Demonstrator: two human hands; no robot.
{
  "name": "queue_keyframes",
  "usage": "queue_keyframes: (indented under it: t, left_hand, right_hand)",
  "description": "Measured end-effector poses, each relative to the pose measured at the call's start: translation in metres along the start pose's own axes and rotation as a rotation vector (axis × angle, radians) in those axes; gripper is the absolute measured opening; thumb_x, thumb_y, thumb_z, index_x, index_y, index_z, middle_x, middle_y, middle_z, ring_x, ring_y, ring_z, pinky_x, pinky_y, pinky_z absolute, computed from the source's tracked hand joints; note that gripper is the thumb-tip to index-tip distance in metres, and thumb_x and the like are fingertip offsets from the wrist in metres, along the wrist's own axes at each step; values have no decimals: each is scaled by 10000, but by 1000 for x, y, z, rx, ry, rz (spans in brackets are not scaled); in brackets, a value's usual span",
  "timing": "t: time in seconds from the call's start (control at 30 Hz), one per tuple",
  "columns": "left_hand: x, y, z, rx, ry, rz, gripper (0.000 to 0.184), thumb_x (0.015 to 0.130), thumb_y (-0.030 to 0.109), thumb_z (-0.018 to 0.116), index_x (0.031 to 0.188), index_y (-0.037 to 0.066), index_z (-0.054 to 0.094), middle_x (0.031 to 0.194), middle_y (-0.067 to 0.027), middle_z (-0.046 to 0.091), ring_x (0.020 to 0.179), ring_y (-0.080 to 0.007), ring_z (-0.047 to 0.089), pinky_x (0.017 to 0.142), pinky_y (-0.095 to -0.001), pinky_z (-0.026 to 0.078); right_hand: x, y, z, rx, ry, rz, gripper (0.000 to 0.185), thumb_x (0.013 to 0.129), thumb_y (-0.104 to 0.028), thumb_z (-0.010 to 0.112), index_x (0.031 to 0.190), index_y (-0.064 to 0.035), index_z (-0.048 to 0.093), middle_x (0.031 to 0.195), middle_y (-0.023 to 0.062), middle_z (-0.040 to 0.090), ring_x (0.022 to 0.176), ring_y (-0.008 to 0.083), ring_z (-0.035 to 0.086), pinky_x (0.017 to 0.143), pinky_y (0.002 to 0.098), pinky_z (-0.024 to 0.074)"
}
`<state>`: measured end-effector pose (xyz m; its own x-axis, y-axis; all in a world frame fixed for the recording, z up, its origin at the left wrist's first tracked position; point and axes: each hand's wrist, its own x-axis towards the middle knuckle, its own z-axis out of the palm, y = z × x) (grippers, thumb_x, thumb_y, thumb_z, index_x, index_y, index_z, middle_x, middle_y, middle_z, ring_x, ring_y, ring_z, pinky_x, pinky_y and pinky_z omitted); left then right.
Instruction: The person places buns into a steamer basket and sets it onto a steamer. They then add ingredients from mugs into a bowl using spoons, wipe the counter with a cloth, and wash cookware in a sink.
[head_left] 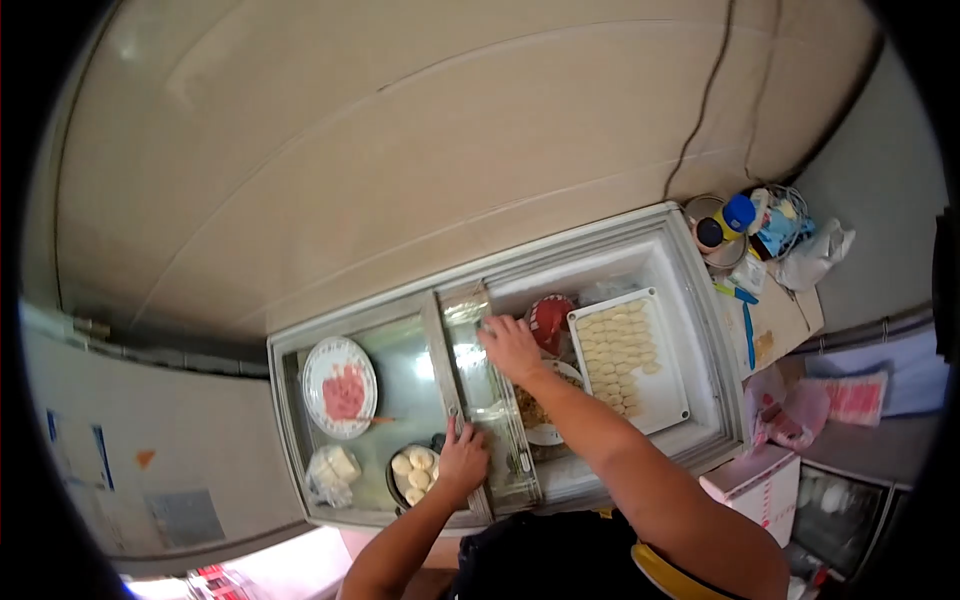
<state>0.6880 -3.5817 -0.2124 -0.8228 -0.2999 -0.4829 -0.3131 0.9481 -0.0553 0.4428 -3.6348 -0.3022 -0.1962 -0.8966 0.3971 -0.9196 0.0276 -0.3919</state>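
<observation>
My left hand (pixel 463 460) rests with fingers apart on the metal frame (pixel 440 365) of the sliding glass lid, near the front of a chest freezer. My right hand (pixel 511 348) reaches farther back, its spread fingers touching the right edge of the sliding glass lid (pixel 490 385). Under the glass by my left hand is a pot of round white dough balls (pixel 415 470). Right of the lid, a white tray (pixel 665 395) carries rows of small pale dumplings (pixel 615 345). My right forearm partly hides a plate of brownish, crumbly food (pixel 530 410).
Left in the freezer are a plate (pixel 338 425) of pink meat (pixel 343 392) and a plastic bag (pixel 330 475). A red bag (pixel 548 322) lies behind the tray. Bottles (pixel 735 215), a cable and a blue-handled tool (pixel 749 335) crowd the right side stand. A wall rises behind.
</observation>
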Motion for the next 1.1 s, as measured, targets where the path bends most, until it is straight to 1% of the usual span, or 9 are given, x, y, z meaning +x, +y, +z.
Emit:
queue_keyframes:
  t: [0.27, 0.3, 0.33, 0.37, 0.47, 0.87, 0.93, 1.03, 1.1]
  left_hand:
    - [2, 0, -17, -104, -11, -62, 283, 838, 340, 632, 969, 139, 781, 1144, -74, 625, 1318, -326, 447, 1188, -676, 177]
    - [3, -1, -11, -81, -3, -53, 274, 842, 325, 621, 951, 134, 784, 1135, -73, 626, 1310, -324, 452, 1191, -668, 183]
    - [-1, -1, -4, -62, 1, -56, 267, 846, 311, 611, 934, 129, 786, 1126, -73, 626, 1302, -321, 457, 1194, -660, 189]
    - [-3, -3, 0, -93, -2, -123, 267, 846, 311, 611, 934, 129, 786, 1126, -73, 626, 1302, -321, 457, 1194, -660, 189]
    - [-6, -2, 6, -71, 61, -125, 258, 855, 280, 589, 885, 121, 789, 1108, -67, 629, 1287, -313, 466, 1199, -631, 212]
    - [-10, 7, 15, -2, 219, -199, 265, 870, 277, 581, 855, 142, 809, 1114, -57, 649, 1252, -301, 493, 1208, -609, 207]
    - [-17, 9, 6, -79, 148, -211, 242, 852, 266, 615, 927, 124, 796, 1160, -70, 632, 1259, -308, 491, 1213, -576, 227]
    - [-60, 14, -7, -489, 395, -251, 277, 798, 195, 676, 1045, 95, 749, 1237, -109, 604, 1242, -348, 506, 1173, -545, 308]
    - [-114, 21, -20, -861, 912, -650, 337, 750, 100, 699, 1085, 68, 704, 1195, -155, 627, 1216, -366, 528, 1090, -505, 401]
  right_hand:
    - [-25, 62, -46, -25, 108, 31, 193, 780, -158, 676, 966, -136, 722, 1272, 76, 620, 1240, 282, 540, 1058, 557, 382]
    - [-31, 82, -61, 107, 73, 90, 143, 800, -144, 672, 931, -109, 716, 1244, 96, 633, 1214, 306, 558, 1041, 564, 394]
    - [-27, 85, -76, 394, 88, 567, 157, 824, -147, 675, 966, -89, 708, 1223, 108, 639, 1191, 335, 569, 1027, 565, 401]
    - [-19, 100, -112, 316, -127, 567, 243, 827, -166, 697, 1054, -80, 698, 1230, 125, 637, 1185, 369, 566, 1028, 559, 403]
    - [-75, 175, -123, -243, 169, 129, 465, 668, -135, 765, 1126, -118, 689, 1277, 147, 611, 1225, 390, 539, 1012, 574, 391]
    - [-104, 274, -207, -778, 73, 223, 518, 882, -131, 695, 1381, -172, 561, 1560, 98, 437, 1455, 348, 364, 1130, 584, 311]
    - [-89, 237, -199, -913, 82, 573, 549, 880, -138, 710, 1406, -141, 551, 1552, 114, 455, 1427, 372, 412, 1126, 546, 346]
    - [-94, 195, -150, -357, 105, 361, 547, 862, -131, 736, 1377, -43, 572, 1404, 181, 578, 1323, 389, 517, 1121, 480, 388]
    - [-101, 115, -105, 102, 16, 284, 493, 875, -141, 736, 1338, -40, 604, 1284, 177, 651, 1224, 331, 599, 1033, 425, 470]
